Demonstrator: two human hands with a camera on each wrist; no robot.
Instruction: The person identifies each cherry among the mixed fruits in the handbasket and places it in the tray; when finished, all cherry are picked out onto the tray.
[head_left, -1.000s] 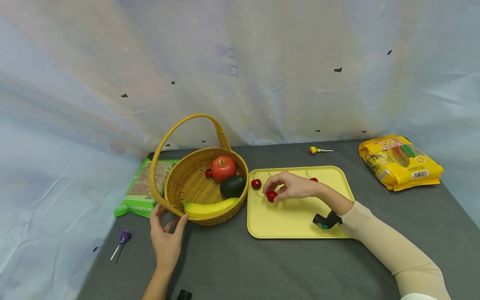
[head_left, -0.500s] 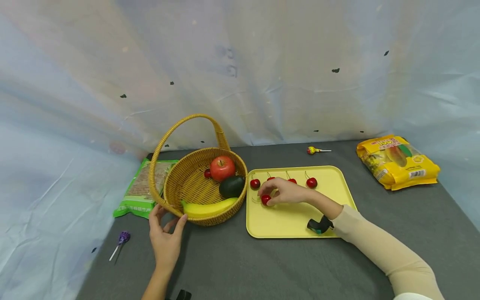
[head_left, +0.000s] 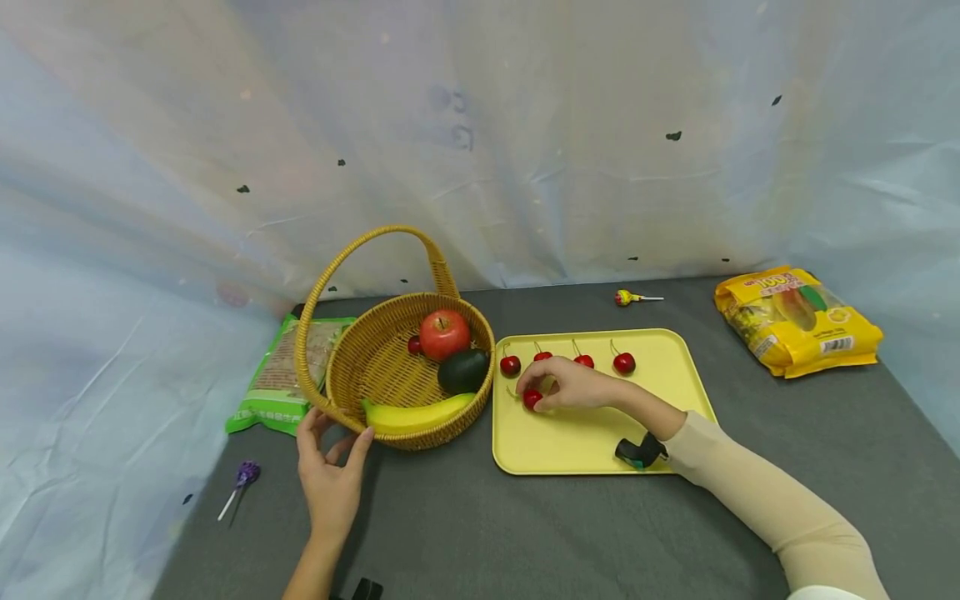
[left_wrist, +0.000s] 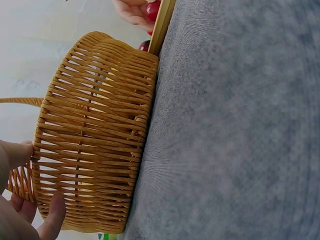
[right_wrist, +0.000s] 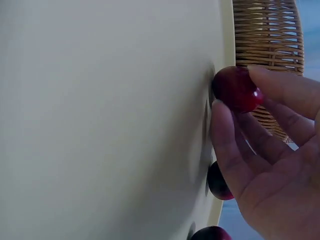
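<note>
My right hand [head_left: 570,385] pinches a red cherry [right_wrist: 237,89] between thumb and fingertips, close over the left part of the yellow tray [head_left: 592,454]. Behind that hand, several more cherries with stems, such as the rightmost cherry [head_left: 623,362], line the tray's far side. My left hand [head_left: 328,475] grips the near-left rim of a wicker basket [left_wrist: 92,135], at the foot of its handle, with the thumb and fingers around the edge. Inside the basket lie a red apple [head_left: 445,335], a dark green avocado-like fruit [head_left: 463,372], a banana [head_left: 418,416] and a cherry [head_left: 414,344].
A green-edged bag [head_left: 288,375] lies behind the basket on the left. A purple lollipop [head_left: 244,477] is at the front left, and a yellow lollipop [head_left: 628,297] behind the tray. At the far right sits a yellow mango-picture bag [head_left: 798,323]. A hanging sheet closes off the back.
My right hand has shifted slightly left and toward me with the cherry, uncovering more of the cherries behind it, then stayed put. The left hand keeps its hold on the basket.
</note>
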